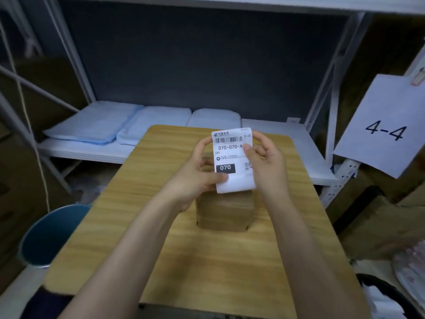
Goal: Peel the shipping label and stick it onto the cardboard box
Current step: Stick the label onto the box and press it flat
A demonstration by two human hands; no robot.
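Wood-grain counter point(207, 261) before white shelving | small brown cardboard box point(224, 212) at centre | white printed shipping label point(232, 157) held upright above it, long axis vertical, barcode uppermost | left hand point(202, 173), right hand point(264, 164) pinching its edges

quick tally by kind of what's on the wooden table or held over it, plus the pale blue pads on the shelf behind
shipping label: 1, held above the box by the left hand and right hand
cardboard box: 1, on the wooden table
pale blue pads: 3, side by side on the white shelf
total: 5
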